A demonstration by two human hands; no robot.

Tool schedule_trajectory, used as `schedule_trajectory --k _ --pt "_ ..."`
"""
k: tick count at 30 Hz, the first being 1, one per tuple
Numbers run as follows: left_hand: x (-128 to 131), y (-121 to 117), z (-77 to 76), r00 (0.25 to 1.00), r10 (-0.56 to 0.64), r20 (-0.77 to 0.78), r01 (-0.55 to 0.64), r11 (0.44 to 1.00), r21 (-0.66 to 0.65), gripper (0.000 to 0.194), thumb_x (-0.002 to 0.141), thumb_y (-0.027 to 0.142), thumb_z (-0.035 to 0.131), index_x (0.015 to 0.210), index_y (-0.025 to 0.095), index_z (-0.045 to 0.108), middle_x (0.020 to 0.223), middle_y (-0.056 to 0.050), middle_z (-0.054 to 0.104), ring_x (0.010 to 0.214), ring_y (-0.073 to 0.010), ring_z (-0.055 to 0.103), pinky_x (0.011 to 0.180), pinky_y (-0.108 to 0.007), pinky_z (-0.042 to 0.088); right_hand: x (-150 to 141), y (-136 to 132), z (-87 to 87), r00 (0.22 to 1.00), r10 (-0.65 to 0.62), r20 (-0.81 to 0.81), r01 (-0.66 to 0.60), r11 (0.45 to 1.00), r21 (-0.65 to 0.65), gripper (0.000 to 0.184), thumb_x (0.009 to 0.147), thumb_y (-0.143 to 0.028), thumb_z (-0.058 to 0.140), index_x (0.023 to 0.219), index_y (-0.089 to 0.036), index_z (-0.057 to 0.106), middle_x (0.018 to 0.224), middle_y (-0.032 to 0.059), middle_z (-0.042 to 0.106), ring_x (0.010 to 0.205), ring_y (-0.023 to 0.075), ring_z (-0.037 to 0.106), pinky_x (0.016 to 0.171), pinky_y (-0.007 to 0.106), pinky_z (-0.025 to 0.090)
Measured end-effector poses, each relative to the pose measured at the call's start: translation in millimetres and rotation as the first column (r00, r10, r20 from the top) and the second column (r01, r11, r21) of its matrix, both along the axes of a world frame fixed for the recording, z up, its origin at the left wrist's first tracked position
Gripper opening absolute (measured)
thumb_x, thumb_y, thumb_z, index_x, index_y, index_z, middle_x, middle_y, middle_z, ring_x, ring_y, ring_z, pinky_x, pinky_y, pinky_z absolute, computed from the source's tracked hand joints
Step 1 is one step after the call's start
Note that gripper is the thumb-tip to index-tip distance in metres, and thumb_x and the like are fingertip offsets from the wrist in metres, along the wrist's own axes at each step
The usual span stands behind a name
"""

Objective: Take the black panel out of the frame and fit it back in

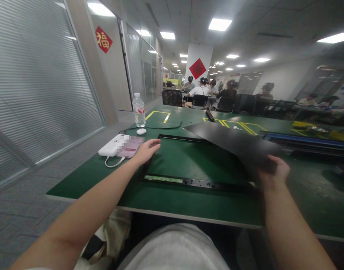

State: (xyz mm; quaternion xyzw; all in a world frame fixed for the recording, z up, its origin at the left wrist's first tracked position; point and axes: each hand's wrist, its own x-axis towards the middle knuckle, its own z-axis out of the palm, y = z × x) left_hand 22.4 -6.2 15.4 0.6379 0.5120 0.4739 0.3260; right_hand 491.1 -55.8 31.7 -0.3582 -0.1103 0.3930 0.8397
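My right hand point(274, 170) is closed on the near right part of a thin dark panel point(230, 142), which it holds tilted above the table. Under the panel, a black rectangular frame point(200, 183) lies flat on the green table point(188, 210); the panel hides its right side. A green circuit strip point(163, 179) runs along the frame's near edge. My left hand point(150, 150) rests at the frame's far left corner, fingers stretched out and touching or very near the rim; I cannot tell if it presses down.
Left of the frame are a white power bank point(111, 146), a phone point(132, 146), a white round-edged case point(141, 131) and a water bottle point(138, 110). A black cable point(160, 128) lies behind. Dark panels with a blue edge point(309, 138) lie at right. People sit farther back.
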Motion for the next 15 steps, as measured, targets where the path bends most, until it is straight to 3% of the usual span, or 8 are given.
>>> schedule_trajectory --k 4,7,9,12,15 --pt "5 -3 8.4 0.893 -0.029 0.449 0.116 0.979 -0.169 0.044 0.075 0.039 0.073 0.112 0.016 0.067 0.124 -0.015 0.07 0.117 -0.0256 0.064 0.104 -0.039 0.046 2 0 -2.8 0.991 0.131 0.035 -0.131 0.991 -0.011 0.023 0.063 -0.014 0.057 0.085 -0.014 0.064 0.085 0.007 0.068 0.079 0.0242 0.068 0.072 0.042 0.061" --pt "5 -8 17.4 0.767 -0.035 0.641 0.241 0.941 -0.237 0.033 0.083 0.036 0.066 0.108 0.014 0.068 0.111 -0.014 0.074 0.102 -0.0221 0.07 0.094 -0.035 0.053 -4 -4 3.0 0.994 0.105 0.044 -0.099 0.989 -0.111 0.019 0.065 -0.009 0.056 0.081 -0.012 0.064 0.074 0.0061 0.067 0.064 0.019 0.064 0.065 0.034 0.061" --pt "5 -11 22.7 0.713 -0.034 0.701 0.298 0.919 -0.258 0.03 0.087 0.036 0.061 0.105 0.014 0.069 0.1 -0.012 0.075 0.088 -0.0203 0.072 0.081 -0.032 0.057 -10 -8 7.9 0.993 0.108 0.04 -0.1 0.982 -0.159 0.017 0.065 -0.006 0.056 0.078 -0.013 0.064 0.069 0.0049 0.067 0.058 0.0167 0.063 0.064 0.03 0.06" --pt "5 -13 27.6 0.724 0.008 0.689 0.294 0.901 -0.32 0.021 0.081 0.024 0.068 0.098 0.013 0.072 0.085 -0.007 0.076 0.071 -0.0165 0.071 0.061 -0.024 0.055 -16 -9 11.0 0.98 0.194 0.039 -0.183 0.962 -0.204 0.017 0.067 -0.005 0.055 0.079 -0.012 0.065 0.068 0.0061 0.068 0.058 0.0186 0.064 0.067 0.033 0.061" --pt "4 -12 29.6 0.726 0.063 0.685 0.258 0.899 -0.355 0.015 0.076 0.013 0.069 0.091 0.012 0.074 0.079 -0.006 0.076 0.062 -0.014 0.069 0.054 -0.02 0.053 -17 -7 7.7 0.945 0.322 0.048 -0.3 0.919 -0.257 0.019 0.07 -0.007 0.055 0.084 -0.012 0.067 0.067 0.0065 0.068 0.062 0.0217 0.067 0.069 0.038 0.061"
